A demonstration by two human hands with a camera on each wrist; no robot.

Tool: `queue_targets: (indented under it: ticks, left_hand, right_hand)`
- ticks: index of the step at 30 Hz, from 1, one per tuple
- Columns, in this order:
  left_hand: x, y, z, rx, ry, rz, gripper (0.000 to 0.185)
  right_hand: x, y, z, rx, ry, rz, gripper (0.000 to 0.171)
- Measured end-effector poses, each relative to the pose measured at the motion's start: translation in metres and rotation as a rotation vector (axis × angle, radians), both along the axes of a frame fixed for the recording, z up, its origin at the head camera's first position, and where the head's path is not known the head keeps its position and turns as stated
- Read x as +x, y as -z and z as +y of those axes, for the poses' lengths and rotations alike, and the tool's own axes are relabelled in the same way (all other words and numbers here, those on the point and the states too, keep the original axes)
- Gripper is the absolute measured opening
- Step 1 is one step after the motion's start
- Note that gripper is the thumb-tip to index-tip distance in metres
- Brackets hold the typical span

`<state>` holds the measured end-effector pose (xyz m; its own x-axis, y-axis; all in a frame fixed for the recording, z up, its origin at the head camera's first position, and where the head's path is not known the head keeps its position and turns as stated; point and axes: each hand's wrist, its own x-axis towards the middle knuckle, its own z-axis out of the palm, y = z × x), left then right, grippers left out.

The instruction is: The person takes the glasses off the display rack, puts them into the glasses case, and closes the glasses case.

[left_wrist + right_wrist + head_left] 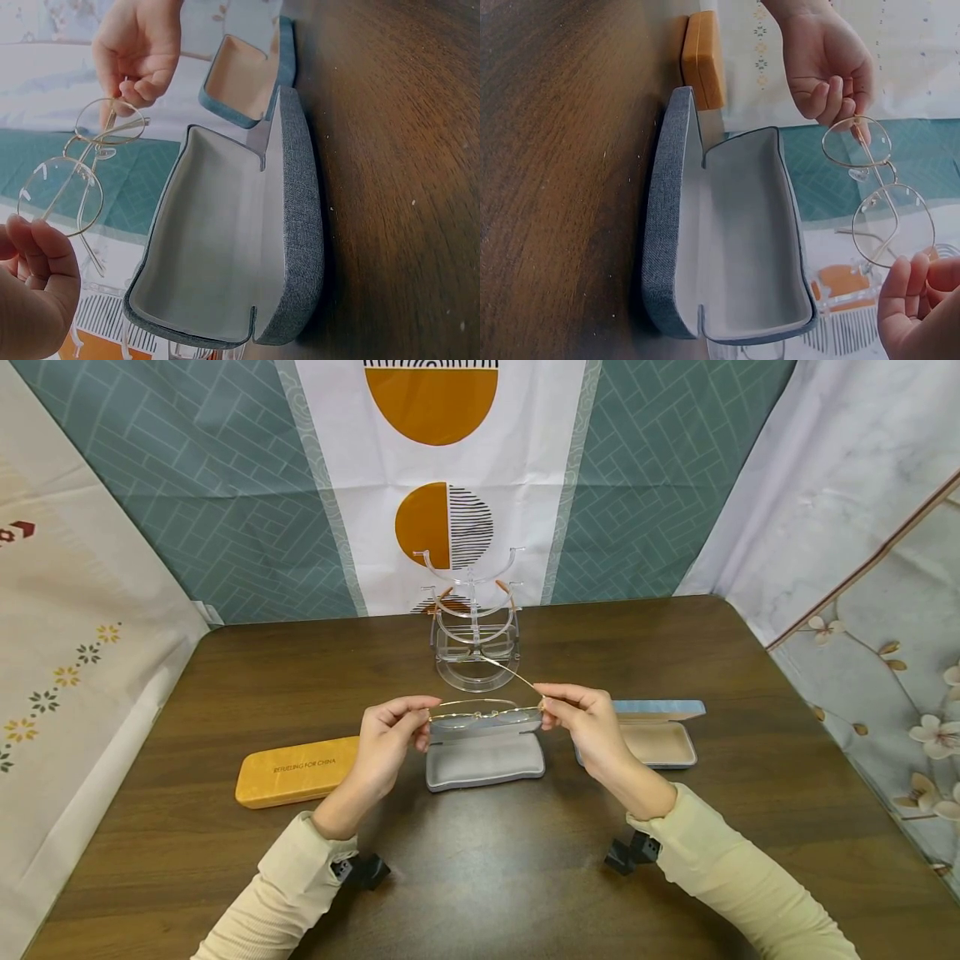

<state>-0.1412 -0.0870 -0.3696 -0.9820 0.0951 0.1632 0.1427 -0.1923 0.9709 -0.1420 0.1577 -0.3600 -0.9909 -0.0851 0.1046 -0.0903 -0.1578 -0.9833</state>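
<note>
Thin gold-rimmed eyeglasses (477, 716) with round clear lenses are held up by both hands, over the grey-lined eyeglass case (485, 764). At one end of the frame, my left hand (384, 745) pinches with thumb and fingers. My right hand (588, 727) grips the opposite end near the hinge. One temple sticks out toward the back; the other slants across behind the lenses. In the left wrist view, the case (300, 217) stands open, its outside blue-grey cloth and nothing lying inside. Both lenses of the eyeglasses (891, 172) show in the right wrist view.
A closed yellow case (296, 770) with lettering lies left of the left hand. Behind the right hand is an open blue case (660, 707) with beige lining. At the back, a clear tiered display stand (474, 681) holds other eyeglasses. Fabric hangs around the wooden table (480, 860).
</note>
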Motion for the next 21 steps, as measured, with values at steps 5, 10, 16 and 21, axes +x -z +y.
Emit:
queue_targets:
  ticks: [5, 10, 16, 21]
  left_hand:
    - [0.0002, -0.0001, -0.0006, 0.006, 0.004, -0.003, 0.022]
    - [0.0, 0.0003, -0.0009, 0.004, 0.007, -0.001, 0.021]
    - [-0.0003, 0.0011, -0.0014, 0.005, 0.008, 0.004, 0.022]
    - [-0.0005, 0.0019, -0.0015, 0.008, 0.014, 0.006, 0.021]
  right_hand:
    - [0.0003, -0.0006, -0.0003, 0.026, -0.004, 0.0, 0.028]
    - [-0.0001, -0.0007, -0.0002, 0.032, -0.012, 0.001, 0.027]
    - [0.0, -0.0007, -0.0004, 0.042, -0.023, 0.002, 0.026]
    - [0.0003, -0.0003, -0.0002, 0.05, -0.034, 0.007, 0.024]
